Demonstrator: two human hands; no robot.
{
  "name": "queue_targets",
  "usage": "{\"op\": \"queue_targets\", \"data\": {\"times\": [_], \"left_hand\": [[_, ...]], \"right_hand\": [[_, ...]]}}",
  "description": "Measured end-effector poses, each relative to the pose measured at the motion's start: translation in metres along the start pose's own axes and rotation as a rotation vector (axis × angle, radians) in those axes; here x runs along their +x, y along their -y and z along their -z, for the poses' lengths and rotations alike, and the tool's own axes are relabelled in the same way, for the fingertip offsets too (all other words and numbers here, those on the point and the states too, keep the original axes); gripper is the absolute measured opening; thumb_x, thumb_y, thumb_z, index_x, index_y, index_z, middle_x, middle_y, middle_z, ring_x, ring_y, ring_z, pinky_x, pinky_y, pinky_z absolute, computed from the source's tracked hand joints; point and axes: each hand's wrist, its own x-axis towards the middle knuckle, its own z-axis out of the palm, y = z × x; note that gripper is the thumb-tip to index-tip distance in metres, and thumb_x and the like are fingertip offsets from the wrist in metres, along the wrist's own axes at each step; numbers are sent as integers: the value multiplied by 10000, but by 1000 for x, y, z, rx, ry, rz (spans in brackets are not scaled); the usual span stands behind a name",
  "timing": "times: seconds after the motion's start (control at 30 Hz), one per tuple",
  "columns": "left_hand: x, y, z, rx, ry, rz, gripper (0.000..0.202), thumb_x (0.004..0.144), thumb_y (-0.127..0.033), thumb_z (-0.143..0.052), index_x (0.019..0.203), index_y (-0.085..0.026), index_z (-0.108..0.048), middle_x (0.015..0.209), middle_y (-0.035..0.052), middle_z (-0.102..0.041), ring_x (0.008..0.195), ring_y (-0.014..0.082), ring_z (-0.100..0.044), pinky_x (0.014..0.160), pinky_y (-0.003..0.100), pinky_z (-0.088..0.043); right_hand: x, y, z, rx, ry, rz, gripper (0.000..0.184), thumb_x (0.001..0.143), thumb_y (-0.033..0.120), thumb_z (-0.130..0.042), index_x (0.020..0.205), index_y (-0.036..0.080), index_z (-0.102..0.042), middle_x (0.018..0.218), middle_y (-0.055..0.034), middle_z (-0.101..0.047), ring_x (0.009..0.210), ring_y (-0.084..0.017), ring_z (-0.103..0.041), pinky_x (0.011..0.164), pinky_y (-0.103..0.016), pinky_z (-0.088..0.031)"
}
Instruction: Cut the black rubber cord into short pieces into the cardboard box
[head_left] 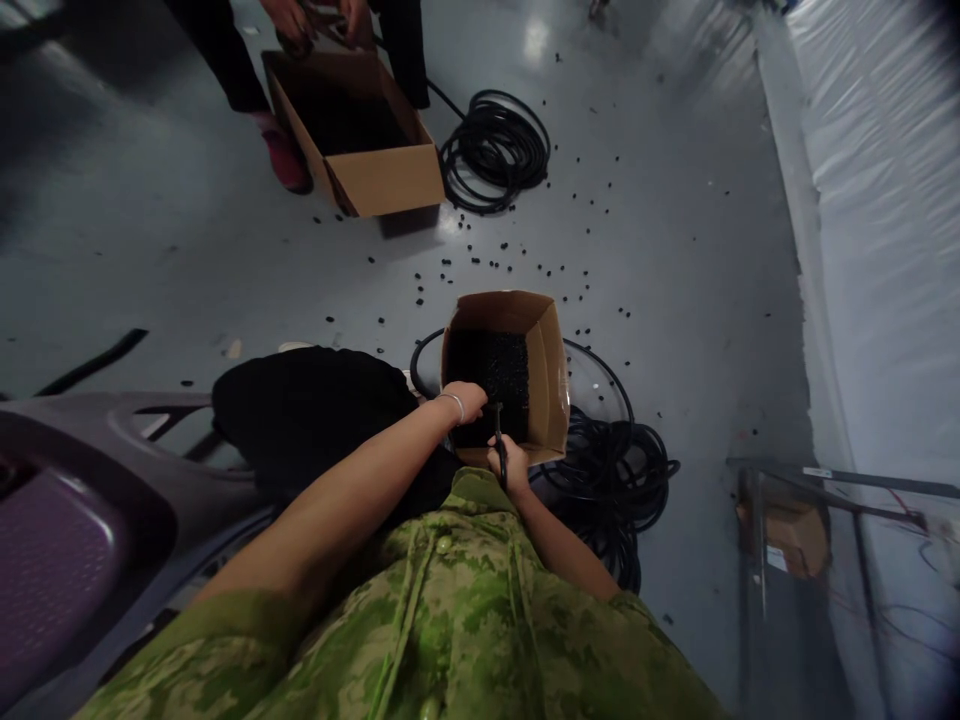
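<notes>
An upright cardboard box (pixel 556 390), its flaps raised, stands in front of me and holds a mass of small black pieces (pixel 504 365). Over its near left side my left hand (pixel 466 400) is closed, a bracelet on the wrist. A short dark end of black hose (pixel 490 407) appears to stick out from its fingers, mostly hidden. My right hand (pixel 511 466), at the near edge of the box, is wrapped round black-handled cutters (pixel 500 440). The cutters' jaws point away from me, close to the left fingers. Whether the jaws touch the hose I cannot tell.
Coiled black hose (pixel 622 460) lies right of my box. Across from me, another person's hands (pixel 322 18) work above a larger cardboard box (pixel 386 180), beside another hose coil (pixel 495 150). Small black pieces litter the floor. A purple-grey plastic chair (pixel 60 570) stands at left.
</notes>
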Motion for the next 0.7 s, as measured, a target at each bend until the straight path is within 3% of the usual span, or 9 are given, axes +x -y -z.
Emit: {"op": "queue_targets", "data": {"times": [0.17,0.53,0.7], "left_hand": [[-2,0,2,-16,9,5,276,885,-323,-629,1111,-226,-755,1159,148,-732,1089,297,-680,905,363,-537],[-3,1,3,-6,20,45,291,898,-341,-610,1127,-220,-742,1166,138,-732,1095,279,-680,898,335,-541],[0,4,0,-45,-20,54,267,890,-322,-622,1094,-202,-744,1133,149,-738,1062,282,-686,893,352,-536]], "right_hand": [[0,-2,0,0,9,21,233,690,261,-498,839,207,-669,605,33,-574,568,-132,-536,612,-219,-425],[1,-3,4,76,1,6,259,711,298,-529,886,194,-688,617,36,-578,584,-138,-553,615,-221,-434],[0,-1,16,153,121,-33,359,677,246,-539,992,169,-694,592,46,-568,549,-125,-508,566,-212,-400]]}}
